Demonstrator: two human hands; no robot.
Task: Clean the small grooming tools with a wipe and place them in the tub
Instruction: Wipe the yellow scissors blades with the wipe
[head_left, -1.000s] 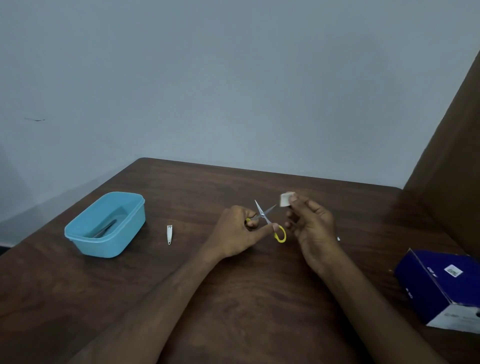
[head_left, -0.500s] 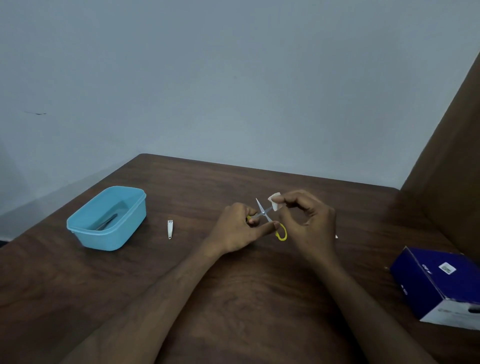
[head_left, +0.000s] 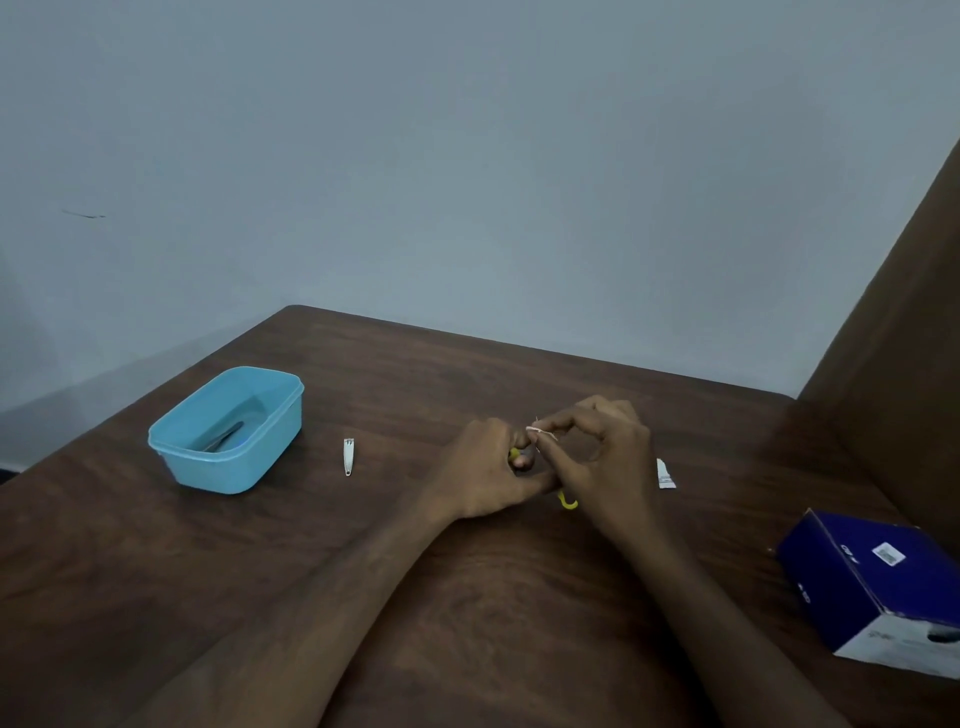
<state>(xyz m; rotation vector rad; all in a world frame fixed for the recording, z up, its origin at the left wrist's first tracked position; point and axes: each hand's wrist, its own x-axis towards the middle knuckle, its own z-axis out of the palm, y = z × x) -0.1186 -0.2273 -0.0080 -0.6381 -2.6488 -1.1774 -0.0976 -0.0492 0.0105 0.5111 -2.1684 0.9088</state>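
The left hand grips the small scissors by their yellow handles, fingers curled round them above the middle of the table. One yellow loop shows below the hands; the blades are mostly hidden, seemingly pointing up toward the far edge. The right hand, touching the left, pinches a small white wipe between thumb and forefinger right at the blades, so the wiping stroke likely runs along that axis. The nail clipper lies lengthwise toward the far edge, between the hands and the blue tub by the left edge, nearer the left hand. The tub holds one dark slim tool, too dim to name
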